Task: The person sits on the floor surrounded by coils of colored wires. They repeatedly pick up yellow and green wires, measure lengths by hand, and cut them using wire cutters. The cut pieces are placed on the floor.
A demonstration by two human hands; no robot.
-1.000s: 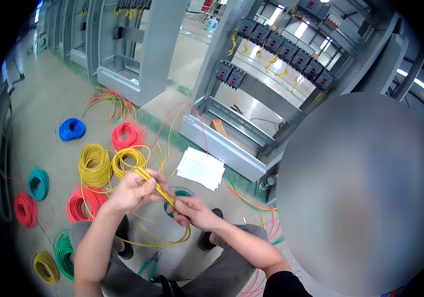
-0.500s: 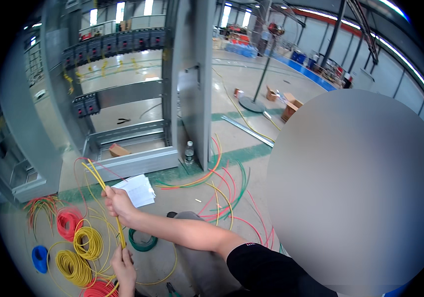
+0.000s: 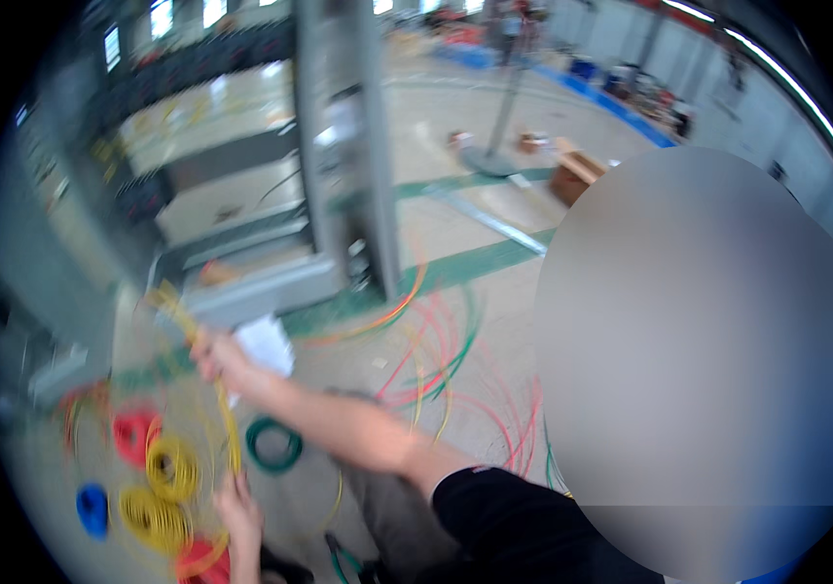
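A bundle of yellow wires (image 3: 230, 428) stretches between my two hands. My right hand (image 3: 221, 358) is closed around its upper part, and the loose ends stick out past the fist toward the metal cabinet. Lower down and nearer to me, my left hand (image 3: 239, 504) grips the same wires. Coils of yellow wire (image 3: 156, 520) lie on the floor to the left of my left hand, with a red coil (image 3: 204, 563) close beside it. A green coil (image 3: 273, 445) rests to the right of the bundle. Motion blur hides the finger details.
Ahead stands a grey cabinet frame (image 3: 271, 292). White papers (image 3: 266, 346) lie at its foot. Blue (image 3: 92, 511) and red (image 3: 136, 435) coils are at the left. Loose red and green wires (image 3: 446, 360) spread across the floor at the right. Green-handled pliers (image 3: 342, 560) lie near me.
The view has shifted and blurred. My right hand has moved slightly up and left with the wire bundle, and the wires' far ends have tilted further left.
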